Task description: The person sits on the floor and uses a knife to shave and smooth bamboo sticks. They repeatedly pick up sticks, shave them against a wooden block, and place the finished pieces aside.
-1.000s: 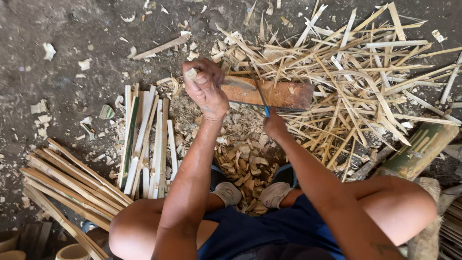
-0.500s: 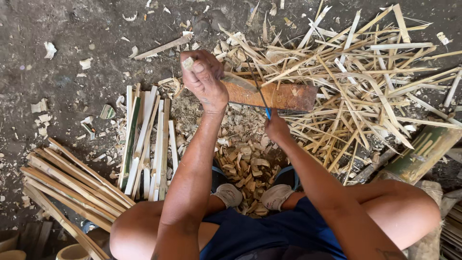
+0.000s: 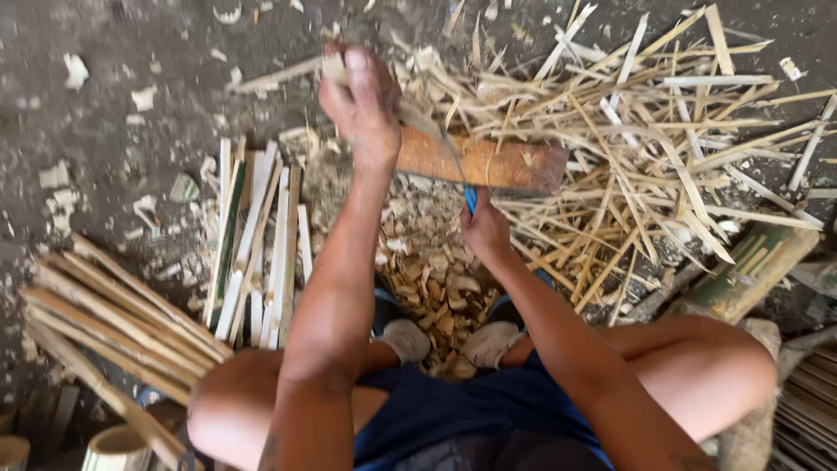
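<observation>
My left hand [image 3: 364, 106] is raised and closed on the top end of a thin bamboo strip [image 3: 333, 65], which stands over a brown wooden block [image 3: 488, 163]. My right hand [image 3: 485, 228] is lower and grips a knife with a blue handle [image 3: 470, 199]; its blade runs up towards the strip. Both arms reach forward from my squatting knees.
A big heap of split bamboo slivers [image 3: 645, 148] lies to the right. Flat cut strips [image 3: 257, 235] lie in a row to the left, longer bamboo sticks [image 3: 105, 314] at the lower left. Shavings [image 3: 427, 270] cover the ground between my feet. A green bamboo piece [image 3: 750, 270] lies at right.
My left hand has risen a little with the strip. The right hand with the knife stays near the block.
</observation>
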